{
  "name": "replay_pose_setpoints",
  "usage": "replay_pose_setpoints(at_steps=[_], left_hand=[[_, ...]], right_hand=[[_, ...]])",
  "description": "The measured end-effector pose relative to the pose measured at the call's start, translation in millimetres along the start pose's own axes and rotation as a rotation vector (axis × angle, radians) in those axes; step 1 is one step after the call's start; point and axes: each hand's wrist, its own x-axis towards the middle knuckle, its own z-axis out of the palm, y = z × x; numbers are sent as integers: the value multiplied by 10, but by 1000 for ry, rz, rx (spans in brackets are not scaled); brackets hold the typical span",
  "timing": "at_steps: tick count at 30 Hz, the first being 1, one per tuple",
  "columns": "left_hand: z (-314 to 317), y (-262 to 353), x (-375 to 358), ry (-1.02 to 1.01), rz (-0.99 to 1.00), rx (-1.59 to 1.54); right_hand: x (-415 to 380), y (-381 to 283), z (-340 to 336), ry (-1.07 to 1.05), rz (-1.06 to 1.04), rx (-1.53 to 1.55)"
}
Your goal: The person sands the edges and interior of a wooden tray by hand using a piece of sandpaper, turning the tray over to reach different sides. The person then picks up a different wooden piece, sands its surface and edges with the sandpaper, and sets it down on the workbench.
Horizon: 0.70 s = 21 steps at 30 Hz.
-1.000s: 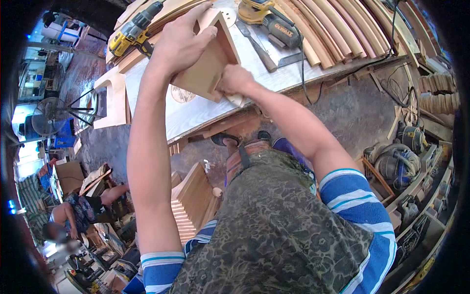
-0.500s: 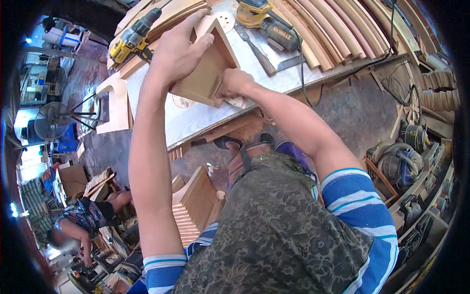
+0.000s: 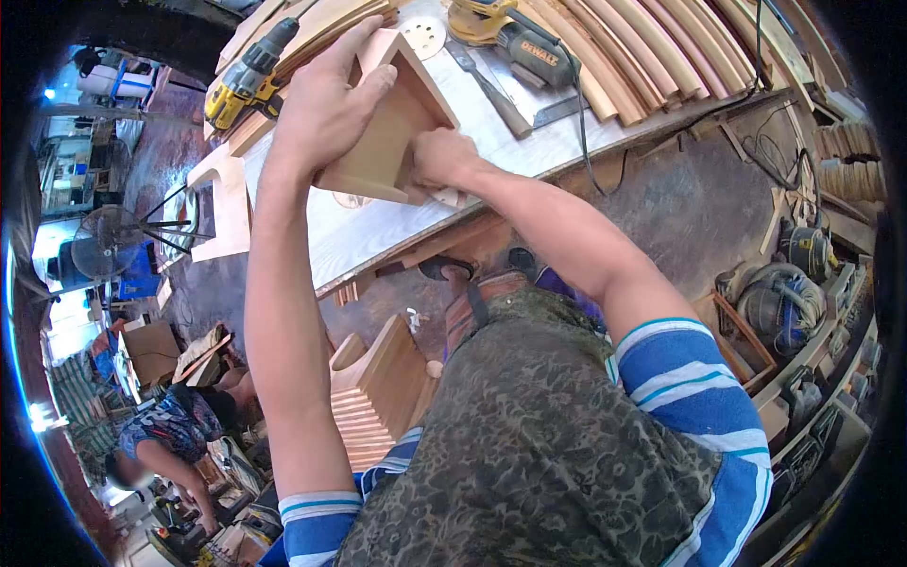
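Note:
An open wooden box [image 3: 383, 165], like a small drawer, is held tilted over the near edge of the workbench [image 3: 364, 227]. My left hand [image 3: 331, 109] grips its left side, thumb over the rim and fingers along the outer wall. Inside the near right corner, my right hand [image 3: 442, 159] is closed in a fist pressed against the wood. A pale scrap [image 3: 449, 197] shows just beneath that fist; what the fingers hold is hidden. Beyond the box lie a perforated sanding disc [image 3: 422, 36] and a flat-bladed tool with a wooden handle [image 3: 491, 93].
A yellow drill [image 3: 250, 76] lies at the bench's left, a corded sander [image 3: 534, 55] at the back. Curved wooden strips [image 3: 652, 52] are stacked behind. Grooved wooden pieces [image 3: 378, 397] stand by my legs. Another person [image 3: 175, 425] bends at lower left, near a fan [image 3: 104, 241].
My right fist has shifted slightly left and up inside the box. My left hand keeps its grip, and the view has moved a little.

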Motion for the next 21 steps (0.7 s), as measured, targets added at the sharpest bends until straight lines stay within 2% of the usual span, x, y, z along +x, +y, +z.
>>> replay_pose_setpoints(at_steps=[2,3,5,6,7,8,9,11,13,16,17,19,21], left_hand=[[-19,-71,13,37,29,-21],[-56,4,-4,22,14,7],[-47,6,-34,1,-10,32],[-30,-23,-25,26,30,-10],[-12,-38,-14,49,72,-51],[0,-47,-10,47,69,-52],[-6,-32,-9,50,46,-48],[-22,16,-14,51,18,-40],[-40,79,-22,45,12,-52],[-45,89,-19,35,8,-17],[-36,76,-20,33,7,-19],[-32,53,-27,45,34,-15],[-32,56,-35,45,42,-12]], right_hand=[[-5,171,-69,135,109,185],[-79,251,-77,124,103,185],[-283,462,-112,257,-3,329],[-364,583,-91,251,-4,328],[-463,699,-62,241,56,483],[-553,785,-29,231,118,639],[-619,852,42,228,119,640],[-725,924,240,323,163,950],[-820,862,286,329,169,967],[-808,707,371,813,-261,451],[-748,675,372,812,-259,451],[-575,631,350,901,-560,4],[-415,559,423,841,-583,-49]])
